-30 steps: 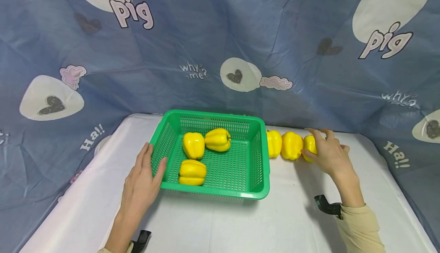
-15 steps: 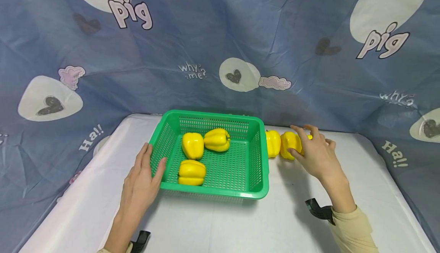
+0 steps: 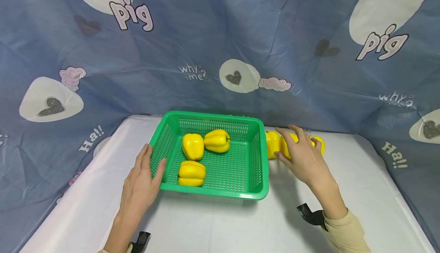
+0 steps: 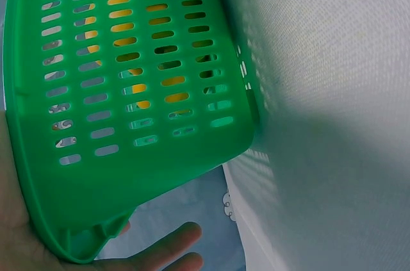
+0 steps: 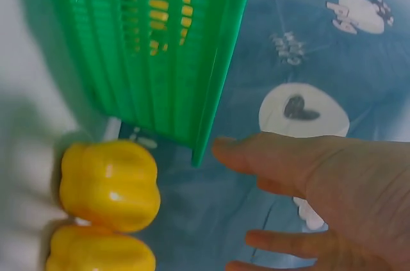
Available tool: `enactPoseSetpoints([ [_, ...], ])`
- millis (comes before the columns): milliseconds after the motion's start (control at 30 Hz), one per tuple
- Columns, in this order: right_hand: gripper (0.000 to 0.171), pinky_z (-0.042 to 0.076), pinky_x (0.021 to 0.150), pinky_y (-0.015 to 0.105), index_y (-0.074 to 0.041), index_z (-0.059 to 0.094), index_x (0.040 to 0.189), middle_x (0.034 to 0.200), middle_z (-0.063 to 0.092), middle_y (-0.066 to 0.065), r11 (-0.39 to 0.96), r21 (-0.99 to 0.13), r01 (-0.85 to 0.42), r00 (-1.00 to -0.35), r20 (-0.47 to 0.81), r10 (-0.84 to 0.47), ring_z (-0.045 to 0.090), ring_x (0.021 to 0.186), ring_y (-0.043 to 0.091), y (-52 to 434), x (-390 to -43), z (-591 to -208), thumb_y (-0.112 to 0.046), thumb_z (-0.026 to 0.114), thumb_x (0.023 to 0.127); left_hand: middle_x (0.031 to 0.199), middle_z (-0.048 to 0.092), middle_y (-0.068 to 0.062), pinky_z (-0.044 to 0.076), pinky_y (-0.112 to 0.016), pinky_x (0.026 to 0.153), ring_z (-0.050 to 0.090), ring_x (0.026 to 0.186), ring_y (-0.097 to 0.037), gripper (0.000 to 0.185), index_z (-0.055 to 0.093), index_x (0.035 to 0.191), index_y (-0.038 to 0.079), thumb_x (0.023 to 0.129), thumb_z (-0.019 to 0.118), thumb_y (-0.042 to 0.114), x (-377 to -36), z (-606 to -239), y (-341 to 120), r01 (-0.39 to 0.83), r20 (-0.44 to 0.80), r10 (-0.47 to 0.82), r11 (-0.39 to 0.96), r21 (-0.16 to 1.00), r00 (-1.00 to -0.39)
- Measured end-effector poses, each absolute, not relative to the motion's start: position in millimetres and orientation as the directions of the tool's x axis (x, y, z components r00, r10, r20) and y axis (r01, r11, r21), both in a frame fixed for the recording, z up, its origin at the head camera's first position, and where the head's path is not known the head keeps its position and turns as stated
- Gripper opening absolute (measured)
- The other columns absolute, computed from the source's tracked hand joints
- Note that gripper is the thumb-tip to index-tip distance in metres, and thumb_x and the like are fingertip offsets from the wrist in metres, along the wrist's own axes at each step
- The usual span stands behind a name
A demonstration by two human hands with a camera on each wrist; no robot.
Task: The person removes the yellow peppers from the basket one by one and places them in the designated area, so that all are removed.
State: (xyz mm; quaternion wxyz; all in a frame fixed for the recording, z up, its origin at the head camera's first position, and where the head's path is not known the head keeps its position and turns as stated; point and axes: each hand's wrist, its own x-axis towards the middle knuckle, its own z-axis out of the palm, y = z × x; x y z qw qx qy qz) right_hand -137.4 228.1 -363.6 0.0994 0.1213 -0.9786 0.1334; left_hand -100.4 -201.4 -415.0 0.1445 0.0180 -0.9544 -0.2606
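Observation:
Three yellow bell peppers lie in a green plastic basket. My left hand rests at the basket's left side, fingers straight along the outside and thumb over the rim near the front corner. In the left wrist view the straight fingers extend past the basket's corner. Right of the basket, more yellow bell peppers stand in a row. My right hand hovers over the row with fingers spread and nothing held, partly hiding the middle pepper. In the right wrist view two peppers show below the thumb.
A white cloth covers the table. Behind it hangs a blue printed curtain, close to the basket's back rim and the row of peppers. The basket's right wall stands between the row and the peppers inside.
My right hand has moved left along the row, from the rightmost pepper to above the middle one, uncovering the rightmost. The left hand and the basket have stayed put.

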Motion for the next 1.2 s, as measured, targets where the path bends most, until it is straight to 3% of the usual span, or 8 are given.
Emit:
enactPoseSetpoints([
  [667,0.07,0.042,0.106,0.075,-0.024,0.051,0.159,0.161,0.049,0.021,0.909,-0.172,-0.38,-0.899,0.299,-0.319,0.063,0.131,0.049,183.1,-132.6,-366.4,-0.031,0.083,0.097,0.173,0.034,-0.028,0.049,-0.075,0.105,0.054,0.14,-0.059,0.073,0.036,0.164,-0.006,0.114,0.049,0.045,-100.6,-415.1,-201.0,0.051,0.281,-0.106,0.864,0.501,-0.954],
  [1200,0.071,0.045,0.107,0.077,-0.027,0.052,0.158,0.163,0.049,0.021,0.867,-0.158,-0.472,-0.864,0.279,-0.419,0.06,0.139,0.046,136.9,-128.3,-369.6,-0.037,0.084,0.096,0.173,0.033,-0.027,0.05,-0.075,0.104,0.054,0.14,-0.06,0.073,0.035,0.165,-0.006,0.114,0.048,0.046,-100.9,-415.7,-201.0,0.048,0.279,-0.107,0.866,0.497,-0.954],
])
